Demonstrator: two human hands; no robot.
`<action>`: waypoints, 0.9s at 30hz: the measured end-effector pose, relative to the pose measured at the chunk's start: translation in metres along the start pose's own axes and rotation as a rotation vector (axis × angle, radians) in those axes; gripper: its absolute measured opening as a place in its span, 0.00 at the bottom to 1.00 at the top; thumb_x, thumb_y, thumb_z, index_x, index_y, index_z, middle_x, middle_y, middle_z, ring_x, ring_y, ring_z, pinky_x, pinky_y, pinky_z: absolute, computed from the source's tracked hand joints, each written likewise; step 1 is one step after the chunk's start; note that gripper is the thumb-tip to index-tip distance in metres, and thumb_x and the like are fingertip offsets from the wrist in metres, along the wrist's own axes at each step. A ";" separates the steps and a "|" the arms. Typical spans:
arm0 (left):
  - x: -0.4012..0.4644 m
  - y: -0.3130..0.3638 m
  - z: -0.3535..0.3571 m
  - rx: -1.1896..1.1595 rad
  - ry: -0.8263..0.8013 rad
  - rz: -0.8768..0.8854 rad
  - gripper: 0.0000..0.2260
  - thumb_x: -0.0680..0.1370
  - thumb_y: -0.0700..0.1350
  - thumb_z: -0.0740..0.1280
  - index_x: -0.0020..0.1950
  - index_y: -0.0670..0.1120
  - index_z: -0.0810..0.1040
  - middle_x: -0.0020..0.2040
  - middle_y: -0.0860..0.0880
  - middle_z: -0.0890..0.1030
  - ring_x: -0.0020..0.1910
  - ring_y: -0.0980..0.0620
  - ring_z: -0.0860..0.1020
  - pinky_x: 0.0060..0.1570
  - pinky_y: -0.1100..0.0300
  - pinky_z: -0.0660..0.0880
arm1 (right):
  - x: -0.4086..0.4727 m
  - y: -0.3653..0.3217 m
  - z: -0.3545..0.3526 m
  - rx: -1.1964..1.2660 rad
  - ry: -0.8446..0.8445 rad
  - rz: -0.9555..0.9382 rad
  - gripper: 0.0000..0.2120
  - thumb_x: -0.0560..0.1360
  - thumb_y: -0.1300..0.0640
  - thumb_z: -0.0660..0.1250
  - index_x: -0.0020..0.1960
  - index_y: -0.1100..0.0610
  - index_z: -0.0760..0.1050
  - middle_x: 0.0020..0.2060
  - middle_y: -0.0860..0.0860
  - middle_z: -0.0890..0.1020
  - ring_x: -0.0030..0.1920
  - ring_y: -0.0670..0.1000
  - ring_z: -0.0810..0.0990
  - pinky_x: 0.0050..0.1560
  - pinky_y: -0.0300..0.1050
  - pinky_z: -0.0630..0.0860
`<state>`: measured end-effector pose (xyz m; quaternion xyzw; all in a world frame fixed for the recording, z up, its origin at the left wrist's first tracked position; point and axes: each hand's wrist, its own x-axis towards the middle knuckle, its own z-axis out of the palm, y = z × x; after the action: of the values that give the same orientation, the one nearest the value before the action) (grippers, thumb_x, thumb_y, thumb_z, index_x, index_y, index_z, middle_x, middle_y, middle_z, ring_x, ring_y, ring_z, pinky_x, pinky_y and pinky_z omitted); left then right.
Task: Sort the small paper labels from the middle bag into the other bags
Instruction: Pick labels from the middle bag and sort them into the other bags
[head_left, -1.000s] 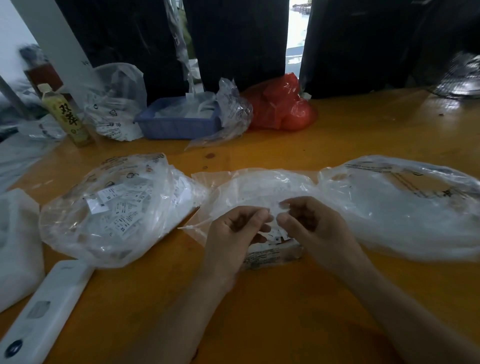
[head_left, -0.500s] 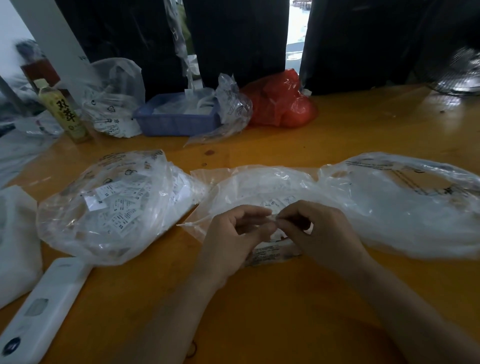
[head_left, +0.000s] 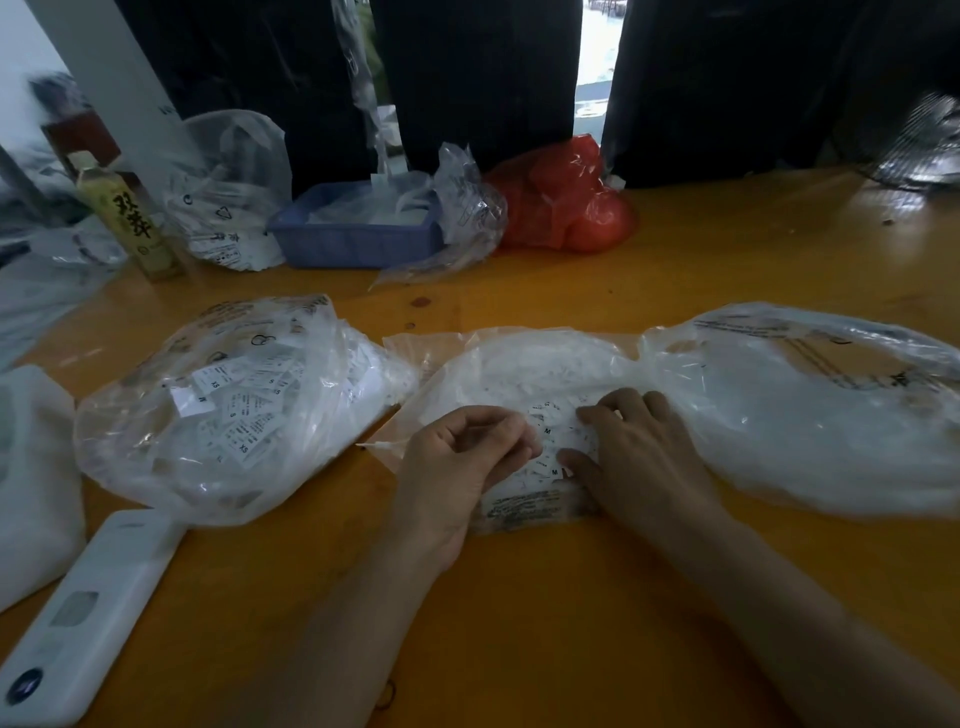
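Clear middle bag (head_left: 519, 364), right hand (head_left: 639, 457) flat on labels (head_left: 553, 441), left hand (head_left: 457, 462) grip curled, contents unclear.

Both forearms are bare from the bottom edge of the view up to the wrists, with no sleeve showing on either. The bare left hand (head_left: 457, 462) and the bare right hand (head_left: 636, 457) carry no glove, ring or watch (the fingernails look short and unpainted, as far as the dim light lets one tell).
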<state>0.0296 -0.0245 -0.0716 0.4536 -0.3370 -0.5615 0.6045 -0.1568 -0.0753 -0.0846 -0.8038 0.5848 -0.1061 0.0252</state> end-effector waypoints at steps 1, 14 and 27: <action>0.000 -0.001 0.000 0.003 0.001 -0.001 0.12 0.67 0.49 0.80 0.47 0.45 0.89 0.48 0.38 0.88 0.50 0.42 0.88 0.48 0.62 0.84 | 0.000 -0.001 0.001 -0.007 0.003 0.002 0.28 0.80 0.36 0.61 0.75 0.50 0.69 0.68 0.51 0.71 0.66 0.55 0.66 0.67 0.51 0.67; 0.000 -0.001 0.001 -0.002 0.035 -0.006 0.10 0.72 0.46 0.76 0.51 0.44 0.89 0.51 0.40 0.89 0.53 0.45 0.88 0.48 0.62 0.84 | -0.004 -0.011 0.000 0.001 0.110 -0.143 0.24 0.77 0.46 0.69 0.71 0.51 0.75 0.58 0.49 0.84 0.62 0.56 0.69 0.55 0.53 0.62; 0.003 -0.001 -0.004 -0.071 0.054 -0.021 0.08 0.72 0.46 0.76 0.48 0.44 0.89 0.53 0.38 0.88 0.55 0.43 0.88 0.50 0.62 0.84 | -0.009 0.005 -0.010 0.304 0.183 -0.044 0.07 0.79 0.52 0.69 0.57 0.47 0.82 0.39 0.47 0.77 0.40 0.49 0.75 0.39 0.43 0.69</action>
<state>0.0334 -0.0272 -0.0740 0.4502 -0.2957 -0.5671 0.6231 -0.1657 -0.0673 -0.0772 -0.7902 0.5443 -0.2665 0.0906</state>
